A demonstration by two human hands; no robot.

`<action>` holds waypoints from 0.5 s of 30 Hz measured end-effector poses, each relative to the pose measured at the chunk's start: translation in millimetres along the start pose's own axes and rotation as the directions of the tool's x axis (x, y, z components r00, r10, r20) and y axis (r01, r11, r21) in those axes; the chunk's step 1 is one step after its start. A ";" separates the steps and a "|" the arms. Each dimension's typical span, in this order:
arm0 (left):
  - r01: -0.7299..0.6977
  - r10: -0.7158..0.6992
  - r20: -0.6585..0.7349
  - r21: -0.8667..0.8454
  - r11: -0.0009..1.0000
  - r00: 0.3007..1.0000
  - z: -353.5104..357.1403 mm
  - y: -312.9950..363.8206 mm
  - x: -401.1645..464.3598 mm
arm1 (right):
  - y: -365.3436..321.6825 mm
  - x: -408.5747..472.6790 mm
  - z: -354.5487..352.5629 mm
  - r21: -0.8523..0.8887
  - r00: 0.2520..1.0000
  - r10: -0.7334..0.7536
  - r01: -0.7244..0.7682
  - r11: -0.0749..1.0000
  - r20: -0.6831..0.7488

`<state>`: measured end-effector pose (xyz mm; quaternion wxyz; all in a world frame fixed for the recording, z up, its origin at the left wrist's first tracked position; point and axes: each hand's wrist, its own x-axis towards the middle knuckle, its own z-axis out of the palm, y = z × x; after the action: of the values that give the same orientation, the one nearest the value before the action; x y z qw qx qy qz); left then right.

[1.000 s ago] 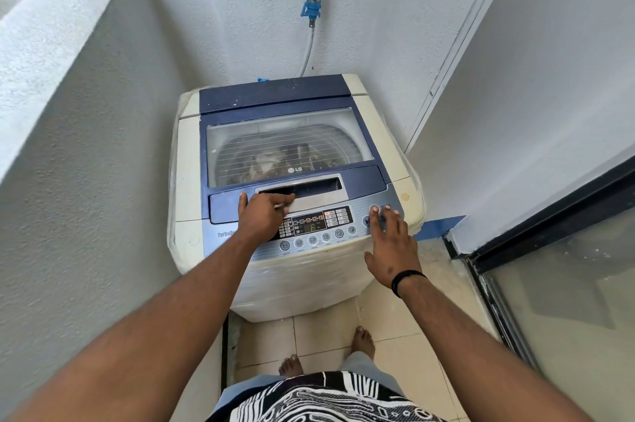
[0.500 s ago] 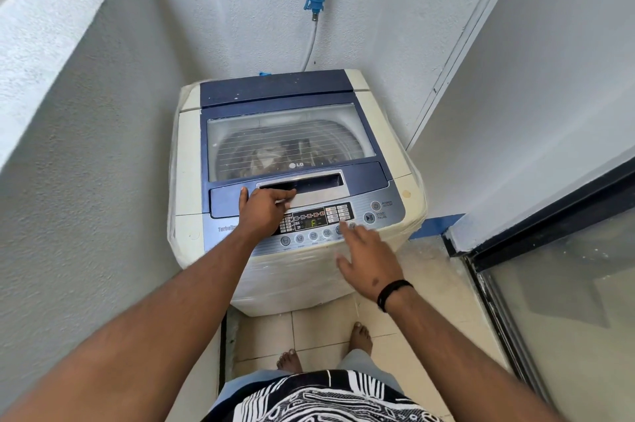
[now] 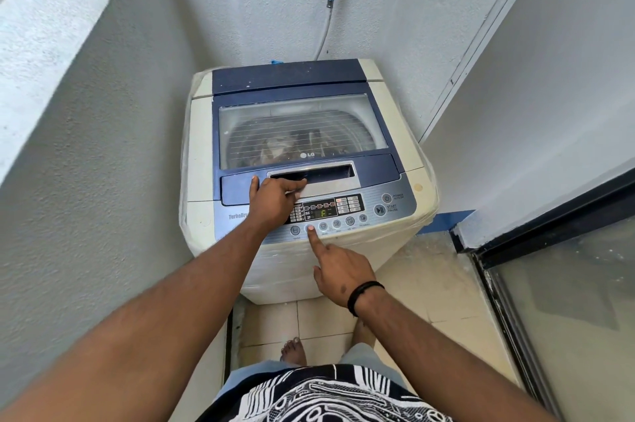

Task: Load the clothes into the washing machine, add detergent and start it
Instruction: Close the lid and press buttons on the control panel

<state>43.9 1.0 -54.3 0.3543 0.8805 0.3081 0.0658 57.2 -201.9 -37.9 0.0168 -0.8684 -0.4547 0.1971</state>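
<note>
Head view: left hand (image 3: 271, 203) lies flat on the shut lid (image 3: 302, 133), likely steadying it, clothes (image 3: 285, 146) dimly visible beyond; right hand (image 3: 343, 270), fingers curled, index (image 3: 311, 232) out, presses a panel (image 3: 343, 215) button to set the washer (image 3: 405, 146).

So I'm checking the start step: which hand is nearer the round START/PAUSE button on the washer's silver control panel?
Right. The right hand presses a button in the bottom row, left of the START/PAUSE button. The left hand rests farther left, by the lid handle.
</note>
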 end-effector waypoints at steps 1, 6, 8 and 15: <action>0.000 0.000 -0.005 -0.002 1.000 1.000 0.2 0.3 -0.3 | -1.1 -0.2 0.3 -0.012 1.000 0.005 -0.005 1.000 0.007; -0.002 0.002 -0.035 -0.005 1.000 0.999 2.5 -0.6 -1.6 | -3.3 1.4 -1.0 -0.086 0.999 0.010 -0.007 0.996 0.033; -0.011 0.011 -0.040 0.009 1.000 0.999 4.3 -2.3 -1.6 | -2.9 0.4 -0.6 -0.075 0.999 0.014 -0.012 0.997 0.031; -0.042 0.044 -0.041 0.046 0.998 0.998 3.8 -2.4 -5.0 | -1.5 -4.9 4.3 0.022 0.998 0.048 -0.049 0.999 0.032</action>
<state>39.9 -2.9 -58.2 0.3263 0.8931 0.2979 0.0852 52.0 -205.6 -39.9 0.0147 -0.8757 -0.4314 0.2163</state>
